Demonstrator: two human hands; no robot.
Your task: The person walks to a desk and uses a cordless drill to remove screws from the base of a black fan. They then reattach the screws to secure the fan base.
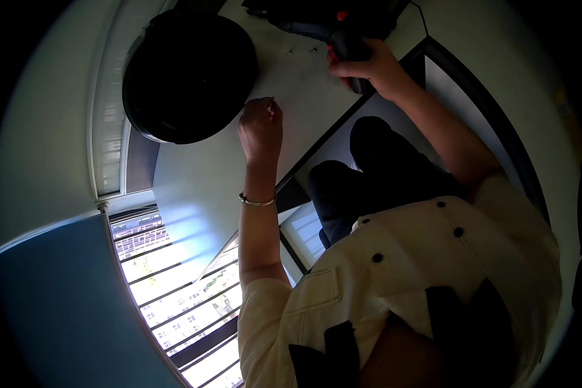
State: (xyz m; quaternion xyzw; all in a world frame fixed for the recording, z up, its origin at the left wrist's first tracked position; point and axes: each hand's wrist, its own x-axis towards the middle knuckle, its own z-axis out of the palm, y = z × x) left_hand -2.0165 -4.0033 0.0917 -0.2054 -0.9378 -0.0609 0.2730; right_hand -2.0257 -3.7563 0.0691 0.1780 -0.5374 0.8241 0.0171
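Observation:
My right hand [379,70] is wrapped round the dark handle of a power drill [349,50] with red parts, at the far edge of the view. The drill's front end blends into a dark shape above it, so I cannot tell whether they touch. My left hand [261,129] is closed, fingers curled together over the table. A tiny tip shows at its fingers, too small to name. Close to its left sits a large, black, rounded piece [189,77], its kind lost in shadow. Two small screws [313,50] lie on the pale tabletop [307,119] between the hands.
The tabletop's dark near edge runs diagonally in front of my knees [375,145]. At the left stand a white frame [100,129] and a blue panel [52,297]. A bright barred window [187,304] lies below them. A thin cable [422,18] hangs at the top.

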